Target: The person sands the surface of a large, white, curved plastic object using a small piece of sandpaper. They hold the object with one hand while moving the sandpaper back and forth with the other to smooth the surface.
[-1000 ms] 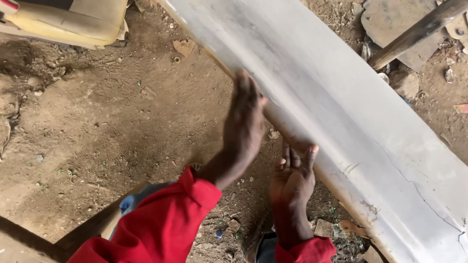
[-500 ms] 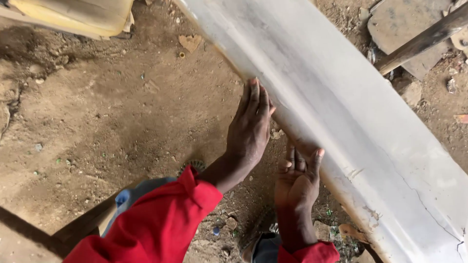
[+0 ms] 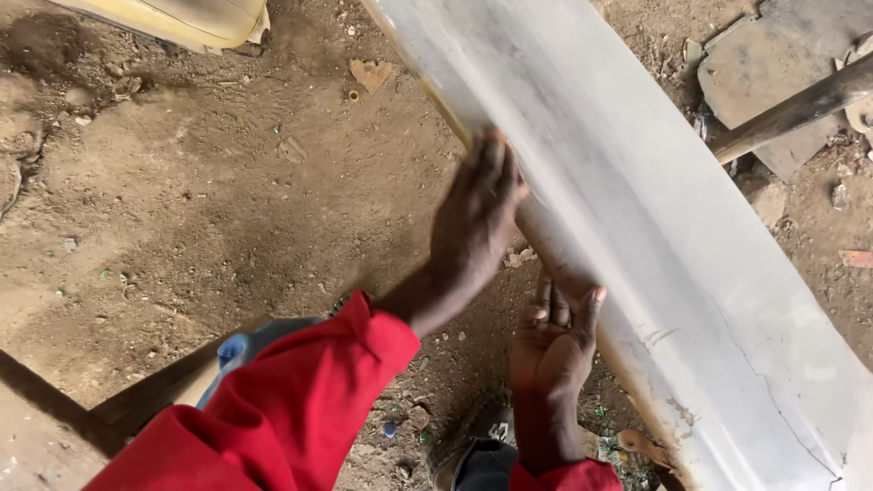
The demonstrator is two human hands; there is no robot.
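Shifted since prior frame: left hand (image 3: 473, 227) slid slightly up the panel edge | lies flat, fingers extended, palm on long grey-white body panel (image 3: 637, 209), gripping nothing | right hand (image 3: 550, 350) open, fingertips under lower rim, no closed grip | panel runs diagonally over dirt ground (image 3: 182, 209) | red sleeve (image 3: 291, 409) at bottom.

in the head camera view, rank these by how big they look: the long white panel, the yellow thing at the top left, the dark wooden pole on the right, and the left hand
1. white panel, by far.
2. and 3. yellow thing and left hand: too alike to rank; the yellow thing is cut off by the frame, the hand nearer.
4. wooden pole, thin.
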